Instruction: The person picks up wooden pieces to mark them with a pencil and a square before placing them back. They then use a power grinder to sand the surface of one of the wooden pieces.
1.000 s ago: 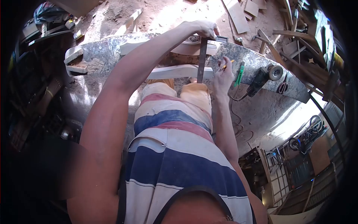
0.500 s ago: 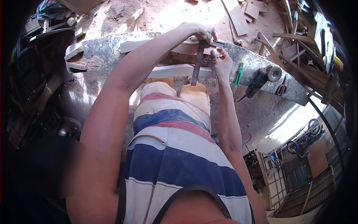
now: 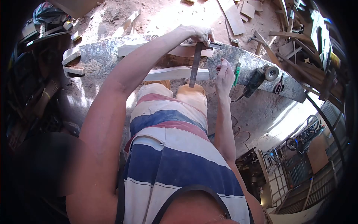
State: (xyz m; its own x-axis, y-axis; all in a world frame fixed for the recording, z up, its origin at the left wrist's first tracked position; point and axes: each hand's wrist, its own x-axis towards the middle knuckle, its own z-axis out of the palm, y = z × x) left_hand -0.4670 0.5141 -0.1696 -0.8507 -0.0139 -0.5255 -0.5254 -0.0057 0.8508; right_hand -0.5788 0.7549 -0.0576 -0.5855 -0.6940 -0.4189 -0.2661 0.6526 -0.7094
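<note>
My left hand (image 3: pixel 202 35) is closed on the head end of a try square (image 3: pixel 195 65) at the bench's far side. Its dark metal blade points toward my body, across a reddish curved wooden piece (image 3: pixel 182 50) and a pale curved wooden piece (image 3: pixel 167 72). My right hand (image 3: pixel 225 76) is raised to the right of the blade, apart from it, with its fingers curled; whatever they hold is hidden. Just beside it on the bench lies a green-handled tool (image 3: pixel 237 74).
An angle grinder (image 3: pixel 259 80) and scissors (image 3: pixel 279 87) lie on the right of the worn bench (image 3: pixel 99 56). Wooden blocks (image 3: pixel 71 55) are fixed at its left end. Wood offcuts (image 3: pixel 232 16) lie on the ground beyond, with stacked timber at right.
My right hand has moved back from the square's head, toward my body and slightly right. The yellow-tipped thing seen in its fingers is no longer visible. My left hand stays on the square.
</note>
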